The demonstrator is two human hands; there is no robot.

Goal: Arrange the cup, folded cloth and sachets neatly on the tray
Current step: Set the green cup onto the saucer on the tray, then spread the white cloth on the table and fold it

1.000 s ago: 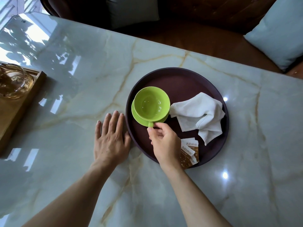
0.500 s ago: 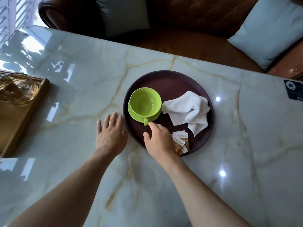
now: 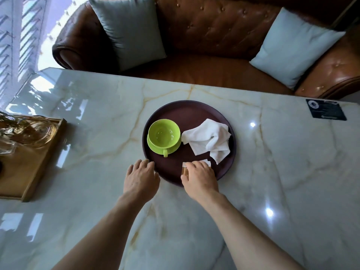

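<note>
Cup: the green cup (image 3: 164,133) sits on its green saucer (image 3: 155,148) in the left part of the round dark tray (image 3: 187,112), handle turned toward the near side. A second ago my right hand was at this handle; now it is free, so I judge the cup is placed.

Right hand: my right hand (image 3: 200,175) has moved from the handle to the near edge of the tray and now lies over the sachets (image 3: 206,162). The fingers curve down onto them, but from above I cannot tell if they pinch a sachet or only rest on it.

Sachets: mostly hidden under the right hand; only a white corner and a brown edge show, on the near side of the tray, just beside the cloth.

Left hand: my left hand (image 3: 140,177) stays flat on the marble table (image 3: 97,114), fingers straight, fingertips touching the near left rim of the tray. It holds nothing; I think it only steadies the tray.

Cloth: the white cloth (image 3: 209,139) lies in the right part of the tray, crumpled, not properly folded, touching the saucer edge.

Meaning for the task: the work passes from cup to sachets. I judge these need to be squared next, and the cloth is not yet neat.

Other things: a wooden tray (image 3: 39,158) with glassware far left.
</note>
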